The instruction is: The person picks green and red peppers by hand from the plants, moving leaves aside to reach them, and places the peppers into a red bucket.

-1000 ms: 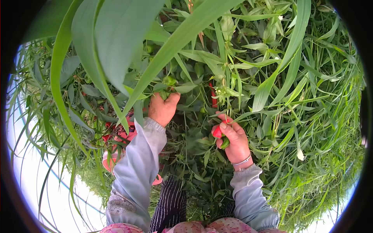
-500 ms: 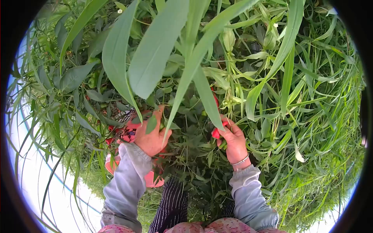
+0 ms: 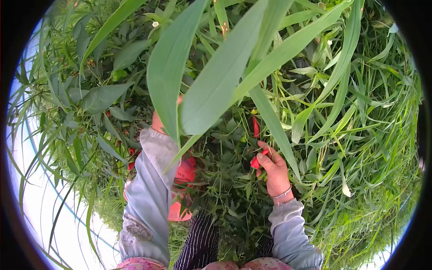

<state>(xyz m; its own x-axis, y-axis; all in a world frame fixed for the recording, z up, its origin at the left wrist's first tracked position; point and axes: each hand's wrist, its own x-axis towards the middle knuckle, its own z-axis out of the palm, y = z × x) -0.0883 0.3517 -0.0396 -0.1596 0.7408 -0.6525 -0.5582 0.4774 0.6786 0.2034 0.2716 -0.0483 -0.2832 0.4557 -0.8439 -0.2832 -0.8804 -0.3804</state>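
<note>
My right hand (image 3: 275,173) is closed around red chili peppers (image 3: 257,160), with bits of green showing under the fingers. Just above it, another red chili pepper (image 3: 256,127) hangs among the foliage. Broad green leaves (image 3: 167,72) cover most of my left hand (image 3: 158,123), which reaches forward into the pepper plants; its fingers are hidden. Below my left wrist, beside the sleeve, a red object with pale print (image 3: 184,172) shows, over a pinkish-red container (image 3: 180,213) partly covered by leaves.
Long blades of grass (image 3: 346,58) arch in from above and pass in front of the hands. Dense grass (image 3: 378,157) fills the right side. More red peppers (image 3: 131,165) show at left, near a white sheet (image 3: 49,216). A striped trouser leg (image 3: 197,240) is below.
My left hand has moved forward, away from the red container and behind the broad leaves. My right hand has shifted slightly down and right, still holding the peppers. The leaves overhead appear further right.
</note>
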